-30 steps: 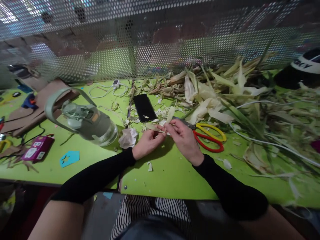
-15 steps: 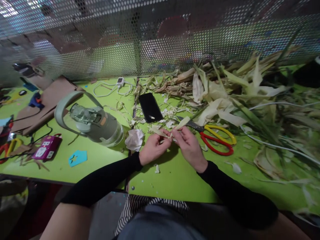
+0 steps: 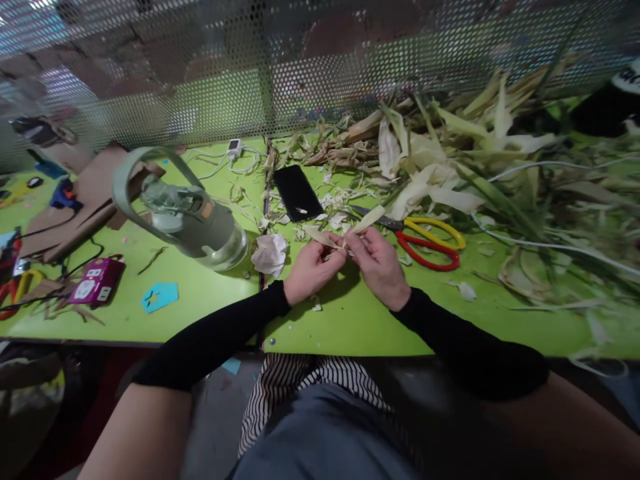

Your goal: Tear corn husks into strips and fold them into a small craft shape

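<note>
The left hand (image 3: 315, 269) and right hand (image 3: 379, 267) pinch pale corn husk (image 3: 369, 220) between their fingertips, at 9 o'clock from the red-and-yellow-handled scissors (image 3: 394, 225), 4–5 o'clock from the black smartphone (image 3: 297, 190).

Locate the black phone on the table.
In the head view, the black phone lies near the middle of the green table, just beyond the left hand, left of the husk pile.

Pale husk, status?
Left hand, right hand: both pinch pale husk. Husk ends stick out. Scissors close beside right hand; crumpled paper near left.
</note>
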`<action>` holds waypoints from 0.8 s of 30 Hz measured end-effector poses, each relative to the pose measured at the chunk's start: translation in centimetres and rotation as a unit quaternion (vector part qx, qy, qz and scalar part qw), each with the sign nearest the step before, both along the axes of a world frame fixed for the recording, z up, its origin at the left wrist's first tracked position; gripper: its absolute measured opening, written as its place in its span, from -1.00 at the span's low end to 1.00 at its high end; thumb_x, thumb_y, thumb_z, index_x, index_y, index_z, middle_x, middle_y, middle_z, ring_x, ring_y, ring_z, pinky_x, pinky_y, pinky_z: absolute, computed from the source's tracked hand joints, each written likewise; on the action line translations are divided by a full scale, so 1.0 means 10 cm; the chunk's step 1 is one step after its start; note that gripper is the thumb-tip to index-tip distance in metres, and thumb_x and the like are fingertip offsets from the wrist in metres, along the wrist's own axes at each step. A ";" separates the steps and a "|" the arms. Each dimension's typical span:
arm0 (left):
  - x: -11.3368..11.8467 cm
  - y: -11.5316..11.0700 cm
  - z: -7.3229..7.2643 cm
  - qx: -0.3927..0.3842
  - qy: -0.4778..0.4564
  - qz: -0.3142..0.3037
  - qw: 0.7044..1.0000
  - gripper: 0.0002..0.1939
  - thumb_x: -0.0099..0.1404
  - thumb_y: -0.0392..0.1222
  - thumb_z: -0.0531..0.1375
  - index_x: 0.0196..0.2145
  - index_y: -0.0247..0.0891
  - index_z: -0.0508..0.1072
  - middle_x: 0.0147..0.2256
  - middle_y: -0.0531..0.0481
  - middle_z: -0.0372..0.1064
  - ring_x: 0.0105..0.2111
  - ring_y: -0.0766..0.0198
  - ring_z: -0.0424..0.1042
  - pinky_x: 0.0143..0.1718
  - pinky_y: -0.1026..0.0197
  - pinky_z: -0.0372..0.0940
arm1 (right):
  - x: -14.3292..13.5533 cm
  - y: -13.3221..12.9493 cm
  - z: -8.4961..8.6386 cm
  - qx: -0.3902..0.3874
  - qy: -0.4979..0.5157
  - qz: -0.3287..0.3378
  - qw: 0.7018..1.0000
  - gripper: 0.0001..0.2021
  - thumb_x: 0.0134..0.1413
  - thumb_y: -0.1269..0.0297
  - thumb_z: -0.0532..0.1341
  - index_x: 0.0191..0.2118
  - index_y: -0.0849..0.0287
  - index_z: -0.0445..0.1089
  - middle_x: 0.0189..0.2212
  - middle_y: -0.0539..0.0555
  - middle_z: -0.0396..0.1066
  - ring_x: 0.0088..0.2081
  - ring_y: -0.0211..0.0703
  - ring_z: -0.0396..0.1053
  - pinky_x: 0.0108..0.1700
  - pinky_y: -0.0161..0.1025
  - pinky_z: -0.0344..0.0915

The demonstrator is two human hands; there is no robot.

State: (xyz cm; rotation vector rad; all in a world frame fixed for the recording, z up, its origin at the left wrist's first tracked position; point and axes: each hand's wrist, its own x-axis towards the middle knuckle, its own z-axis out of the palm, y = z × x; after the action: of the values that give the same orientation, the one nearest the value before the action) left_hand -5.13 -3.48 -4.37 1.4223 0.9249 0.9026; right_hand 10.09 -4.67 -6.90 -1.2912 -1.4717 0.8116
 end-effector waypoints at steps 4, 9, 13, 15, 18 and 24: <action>0.01 0.05 0.04 -0.037 -0.007 -0.018 0.999 -0.94 0.34 -0.25 0.14 -0.30 -0.28 0.31 -0.57 0.23 0.08 -0.58 0.46 0.07 -0.50 0.33 0.05 | 0.02 0.06 0.01 0.025 -0.022 -0.015 0.999 -0.67 0.29 -0.13 0.14 -0.24 0.04 0.32 -0.51 -0.02 0.31 -0.47 -0.11 0.29 -0.41 -0.16 0.27; -0.01 0.13 0.00 -0.042 -0.042 -0.060 0.996 -0.95 0.31 -0.32 0.14 -0.25 -0.28 0.31 -0.60 0.25 0.14 -0.64 0.48 0.09 -0.56 0.34 0.05 | 0.00 0.12 0.15 0.030 -0.063 -0.014 0.997 -0.70 0.32 -0.07 0.11 -0.30 0.05 0.23 -0.52 -0.05 0.29 -0.51 -0.18 0.22 -0.47 -0.23 0.14; -0.04 0.17 -0.05 -0.046 -0.070 -0.055 0.995 -0.75 0.35 -0.01 0.19 -0.26 -0.26 0.31 -0.54 0.19 0.25 -0.64 0.48 0.17 -0.57 0.34 0.12 | -0.04 0.15 0.30 0.056 -0.105 -0.004 0.993 -0.73 0.32 0.02 0.11 -0.35 0.06 0.21 -0.56 -0.07 0.27 -0.53 -0.19 0.22 -0.45 -0.23 0.12; -0.05 0.17 -0.04 -0.058 -0.067 -0.043 0.995 -0.70 0.34 0.05 0.20 -0.29 -0.26 0.30 -0.53 0.19 0.28 -0.64 0.49 0.16 -0.58 0.34 0.11 | -0.06 0.14 0.37 0.069 -0.127 0.001 0.990 -0.74 0.31 0.06 0.12 -0.37 0.06 0.21 -0.59 -0.08 0.25 -0.55 -0.20 0.18 -0.45 -0.23 0.09; -0.06 0.14 -0.01 -0.078 -0.061 -0.029 0.995 -0.72 0.34 0.01 0.22 -0.30 -0.24 0.27 -0.59 0.23 0.23 -0.67 0.49 0.12 -0.61 0.35 0.04 | -0.08 0.09 0.39 0.075 -0.120 -0.003 0.990 -0.73 0.31 0.08 0.12 -0.39 0.06 0.20 -0.60 -0.10 0.17 -0.56 -0.24 0.11 -0.47 -0.24 0.05; -0.04 0.12 0.01 -0.091 -0.069 -0.029 0.993 -0.79 0.37 -0.08 0.19 -0.30 -0.25 0.28 -0.57 0.23 0.24 -0.69 0.50 0.13 -0.63 0.35 0.05 | -0.06 0.16 0.30 0.048 -0.090 -0.001 0.995 -0.72 0.32 0.02 0.11 -0.35 0.08 0.25 -0.56 -0.10 0.19 -0.52 -0.23 0.14 -0.46 -0.25 0.08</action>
State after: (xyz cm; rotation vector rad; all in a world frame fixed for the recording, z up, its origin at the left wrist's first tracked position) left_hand -5.54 -2.32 -4.24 1.2104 0.8366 0.8401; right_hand 9.52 -3.06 -3.93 -1.3197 -1.6304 0.6287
